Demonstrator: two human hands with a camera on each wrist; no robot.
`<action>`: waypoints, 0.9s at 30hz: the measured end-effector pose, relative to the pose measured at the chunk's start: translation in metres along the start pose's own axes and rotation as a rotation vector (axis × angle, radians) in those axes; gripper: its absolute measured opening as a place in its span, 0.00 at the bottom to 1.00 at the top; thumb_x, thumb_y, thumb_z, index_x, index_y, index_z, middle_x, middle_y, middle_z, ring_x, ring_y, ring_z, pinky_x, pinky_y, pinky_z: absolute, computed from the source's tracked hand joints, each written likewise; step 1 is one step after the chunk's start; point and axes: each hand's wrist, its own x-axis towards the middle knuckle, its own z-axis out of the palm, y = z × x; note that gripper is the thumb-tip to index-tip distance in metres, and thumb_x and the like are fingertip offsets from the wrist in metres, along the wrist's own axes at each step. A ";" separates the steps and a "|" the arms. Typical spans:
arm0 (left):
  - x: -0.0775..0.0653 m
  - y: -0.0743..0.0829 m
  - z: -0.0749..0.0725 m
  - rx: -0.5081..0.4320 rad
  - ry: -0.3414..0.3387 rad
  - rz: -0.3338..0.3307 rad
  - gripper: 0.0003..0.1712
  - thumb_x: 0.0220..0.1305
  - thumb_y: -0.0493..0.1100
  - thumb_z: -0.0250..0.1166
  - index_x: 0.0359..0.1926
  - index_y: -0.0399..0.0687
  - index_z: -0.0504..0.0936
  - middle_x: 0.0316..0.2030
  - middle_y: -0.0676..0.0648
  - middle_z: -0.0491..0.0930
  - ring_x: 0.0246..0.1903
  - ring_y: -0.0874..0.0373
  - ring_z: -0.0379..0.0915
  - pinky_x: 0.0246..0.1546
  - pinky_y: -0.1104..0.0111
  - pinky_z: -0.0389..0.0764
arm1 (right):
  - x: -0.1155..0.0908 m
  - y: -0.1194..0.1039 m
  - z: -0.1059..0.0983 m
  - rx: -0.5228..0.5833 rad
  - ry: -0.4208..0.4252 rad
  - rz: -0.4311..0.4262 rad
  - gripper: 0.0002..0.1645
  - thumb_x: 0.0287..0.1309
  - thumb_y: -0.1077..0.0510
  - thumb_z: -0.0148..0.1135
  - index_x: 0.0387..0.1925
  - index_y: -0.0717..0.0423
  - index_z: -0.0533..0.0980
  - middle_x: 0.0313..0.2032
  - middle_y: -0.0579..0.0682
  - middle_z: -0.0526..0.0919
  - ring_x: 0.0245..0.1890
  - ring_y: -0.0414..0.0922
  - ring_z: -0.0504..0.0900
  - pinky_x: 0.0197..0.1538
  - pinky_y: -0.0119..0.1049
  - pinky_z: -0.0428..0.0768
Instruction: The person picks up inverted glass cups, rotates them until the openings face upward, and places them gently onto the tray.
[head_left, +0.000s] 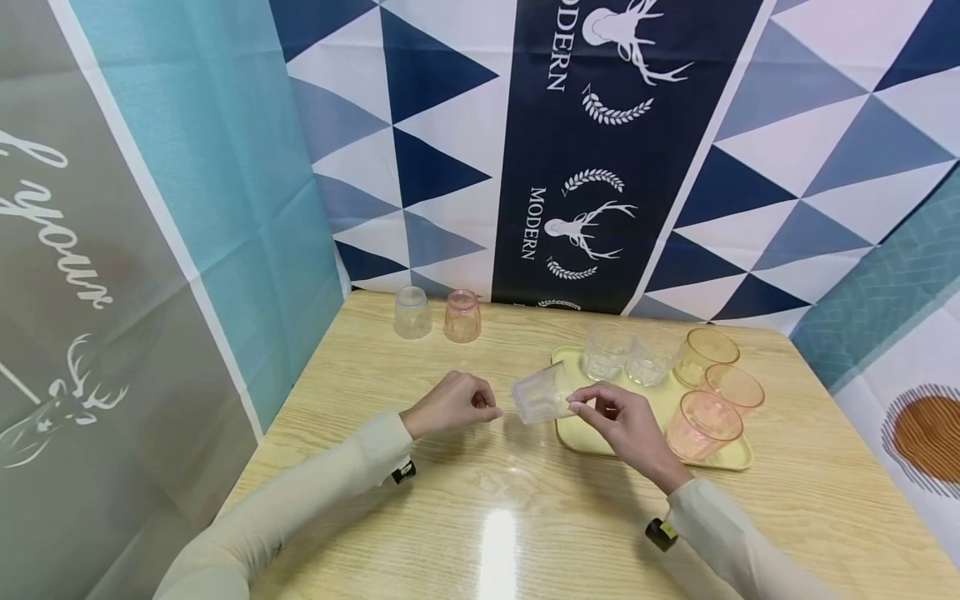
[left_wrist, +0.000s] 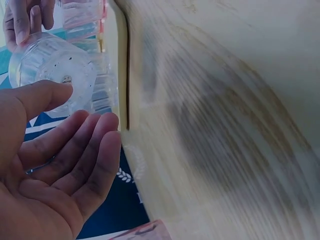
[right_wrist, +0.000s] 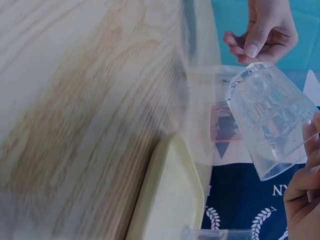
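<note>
My right hand point(head_left: 617, 421) pinches a clear plastic cup point(head_left: 542, 395) by its rim, over the table near the tray's left edge. The cup is tipped on its side, its base to the left and its mouth toward the right hand. My left hand point(head_left: 454, 405) is just left of the base, fingers loosely bent around nothing. In the left wrist view the thumb point(left_wrist: 52, 95) overlaps the cup's round base point(left_wrist: 70, 67). From the right wrist view, the cup's faceted side point(right_wrist: 272, 117) shows, with right fingertips at the rim.
On the yellow tray point(head_left: 592, 440) stand two clear cups point(head_left: 609, 350), a yellow cup point(head_left: 705, 354), an orange cup point(head_left: 733, 387) and a pink cup point(head_left: 703, 427). At the back left, a clear cup point(head_left: 412, 315) and a pink cup point(head_left: 462, 318) stand upside down before the patterned cloth point(head_left: 442, 167).
</note>
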 end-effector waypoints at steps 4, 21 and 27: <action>0.001 0.000 0.005 -0.002 -0.021 -0.015 0.08 0.67 0.45 0.72 0.29 0.52 0.87 0.22 0.61 0.81 0.23 0.68 0.75 0.31 0.73 0.77 | 0.000 0.007 -0.003 -0.053 0.010 -0.058 0.05 0.66 0.57 0.70 0.42 0.45 0.86 0.20 0.42 0.71 0.18 0.38 0.65 0.23 0.32 0.66; 0.013 0.005 0.023 -0.004 -0.074 -0.013 0.12 0.70 0.45 0.69 0.27 0.51 0.87 0.20 0.60 0.80 0.15 0.68 0.73 0.28 0.75 0.76 | 0.000 0.009 -0.013 -0.205 0.053 -0.193 0.11 0.60 0.62 0.74 0.39 0.40 0.86 0.29 0.34 0.77 0.20 0.35 0.64 0.24 0.27 0.63; 0.021 0.006 0.029 0.008 -0.103 0.012 0.13 0.71 0.45 0.68 0.26 0.51 0.86 0.17 0.60 0.78 0.13 0.69 0.68 0.22 0.76 0.71 | 0.001 0.011 -0.018 -0.238 0.067 -0.219 0.07 0.59 0.62 0.75 0.38 0.47 0.88 0.29 0.35 0.77 0.20 0.36 0.64 0.24 0.26 0.63</action>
